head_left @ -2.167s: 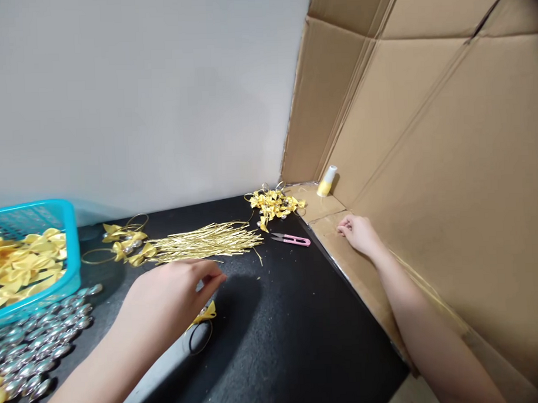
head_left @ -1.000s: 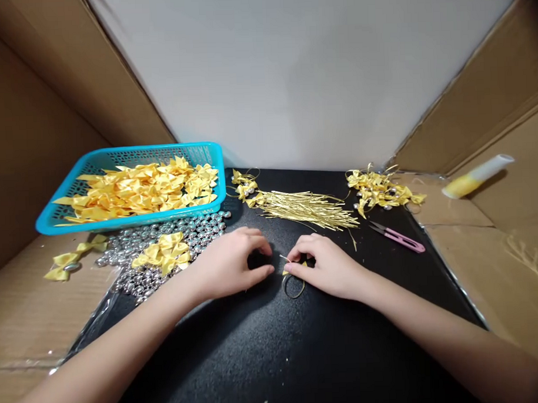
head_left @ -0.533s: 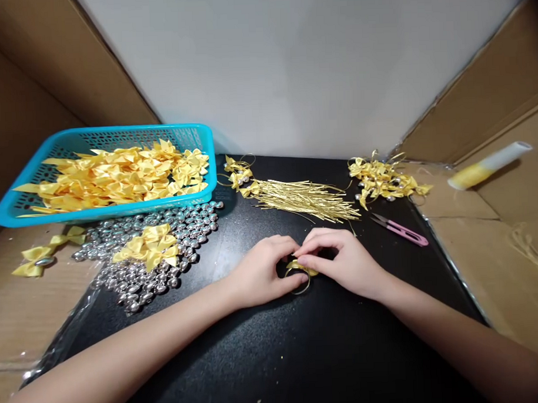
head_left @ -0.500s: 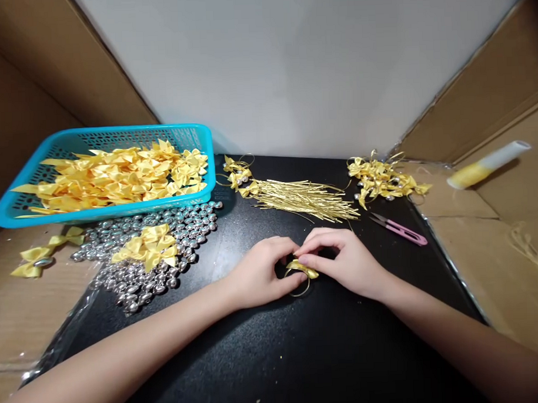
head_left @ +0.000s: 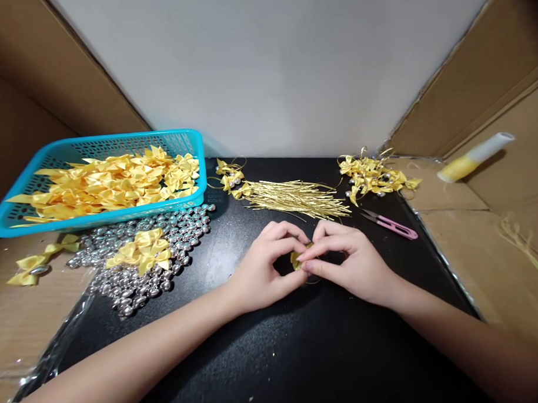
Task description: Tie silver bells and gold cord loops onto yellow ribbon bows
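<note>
Between my fingertips is a small yellow ribbon bow, mostly covered by both hands. My left hand pinches it from the left, thumb and fingers curled together. From the right, my right hand closes on the same bow, its fingertips meeting those of the left. A thin gold tie shows faintly beneath the fingers. Just beyond the hands lies a heap of gold twist ties. Pink-handled thread snips rest to the right of my right hand.
A blue basket of yellow bows stands at back left. Silver beads spread before it, with loose bows on top. Bows with beads and ties are piled at back right. A white-and-yellow tube lies on the cardboard at right.
My fingers have closed further around the bow, hiding more of it. The gold loop that hung below it is now mostly out of sight. The view has shifted slightly.
</note>
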Demonstrator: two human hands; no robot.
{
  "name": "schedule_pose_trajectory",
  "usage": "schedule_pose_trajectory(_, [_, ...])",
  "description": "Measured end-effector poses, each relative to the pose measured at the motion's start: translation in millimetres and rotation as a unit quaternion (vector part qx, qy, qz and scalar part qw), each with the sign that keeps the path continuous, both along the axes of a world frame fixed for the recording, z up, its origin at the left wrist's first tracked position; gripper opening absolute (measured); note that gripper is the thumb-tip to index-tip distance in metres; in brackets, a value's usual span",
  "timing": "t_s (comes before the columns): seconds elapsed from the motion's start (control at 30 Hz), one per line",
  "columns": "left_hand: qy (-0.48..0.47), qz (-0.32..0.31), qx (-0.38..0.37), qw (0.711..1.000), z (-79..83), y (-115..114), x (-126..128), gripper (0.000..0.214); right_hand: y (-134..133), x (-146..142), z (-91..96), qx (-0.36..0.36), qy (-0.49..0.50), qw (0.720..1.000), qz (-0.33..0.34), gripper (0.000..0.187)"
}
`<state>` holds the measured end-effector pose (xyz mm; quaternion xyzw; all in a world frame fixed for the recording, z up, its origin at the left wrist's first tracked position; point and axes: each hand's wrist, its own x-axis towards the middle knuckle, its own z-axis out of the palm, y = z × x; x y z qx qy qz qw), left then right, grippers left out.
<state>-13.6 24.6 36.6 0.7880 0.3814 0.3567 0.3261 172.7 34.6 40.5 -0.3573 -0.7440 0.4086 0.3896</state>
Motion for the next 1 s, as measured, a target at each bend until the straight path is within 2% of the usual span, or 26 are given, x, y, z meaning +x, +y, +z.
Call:
schedule_pose_trajectory(0.13, [0.002, -0.024, -0.039, 0.999, -2.2, 2.9, -0.9, 0.009, 3.3, 2.8, -0.7, 0.0, 0.018, 1.0, -0.008, 0.009])
schedule_pose_trajectory(0.23, [-0.063, -0.031, -0.096, 0.993, -8.4, 3.3, -4.3, 0.009, 6.1, 5.0, -4.5, -0.005, 0.023, 0.999, -0.03, 0.006])
schedule_pose_trajectory(0.3, [-0.137, -0.027, -0.156, 0.978, -13.6, 3.2, -5.8, 0.011, 6.2, 5.5, -7.7, 0.009, 0.016, 0.998, -0.055, 0.005])
schedule_pose_trajectory(0.4, [-0.24, -0.004, -0.245, 0.939, -20.3, 2.9, -5.0, 0.019, 3.0, 4.0, -11.7, 0.056, 0.006, 0.996, -0.071, 0.007])
schedule_pose_trajectory(0.47, [-0.283, 0.011, -0.282, 0.917, -23.0, 2.2, -3.3, 0.019, 0.1, 2.2, -13.1, 0.106, -0.001, 0.991, -0.076, 0.008])
schedule_pose_trajectory(0.53, [-0.297, 0.021, -0.297, 0.907, -24.4, 1.1, -1.7, 0.017, -1.7, 1.1, -13.6, 0.161, -0.016, 0.983, -0.09, 0.009])
schedule_pose_trajectory(0.63, [-0.268, 0.038, -0.286, 0.919, -25.0, -0.8, -1.3, 0.014, -0.9, 2.6, -13.1, 0.221, -0.053, 0.969, -0.098, 0.01])
schedule_pose_trajectory(0.77, [-0.22, 0.047, -0.232, 0.946, -24.9, -2.1, -3.0, 0.01, 4.5, 9.2, -11.6, 0.243, -0.098, 0.963, -0.059, 0.011])
schedule_pose_trajectory(1.0, [-0.15, 0.061, -0.101, 0.982, -22.2, -6.7, -0.1, 0.015, 10.7, 15.8, -6.4, 0.148, -0.11, 0.983, -0.019, 0.009])
